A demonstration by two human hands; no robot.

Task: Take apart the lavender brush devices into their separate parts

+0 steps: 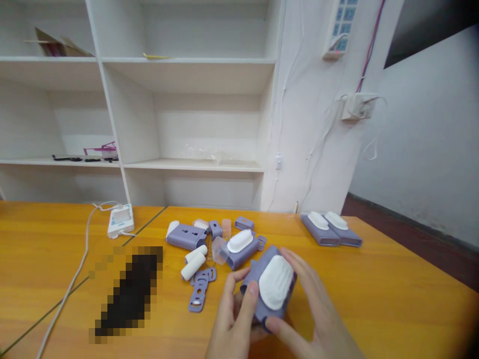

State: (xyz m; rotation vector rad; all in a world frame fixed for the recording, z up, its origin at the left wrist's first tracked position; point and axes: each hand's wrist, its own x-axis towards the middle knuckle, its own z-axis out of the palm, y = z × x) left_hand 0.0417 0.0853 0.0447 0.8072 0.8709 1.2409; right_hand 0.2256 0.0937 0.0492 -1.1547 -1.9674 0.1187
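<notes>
Between my two hands is a purple plastic casing (259, 271) with a white oval piece (276, 282) on its upward face. My left hand (235, 316) grips its left side, with the thumb on the face beside the white piece. My right hand (316, 306) holds the far right corner with its fingers, and its thumb presses the near edge. Just beyond lies a similar purple casing (239, 258) with its own white oval piece (240, 241). White cylinders (193, 267) and flat purple slotted plates (199, 293) lie to the left of my hands.
Two more purple casings (329, 237) with white ovals lie side by side at the back right. Farther left are another purple casing (186, 236), a clear plastic cup (220, 250), a pixelated dark patch (129, 294) and a power strip (120, 221) with a cable. White shelves (194, 164) stand behind.
</notes>
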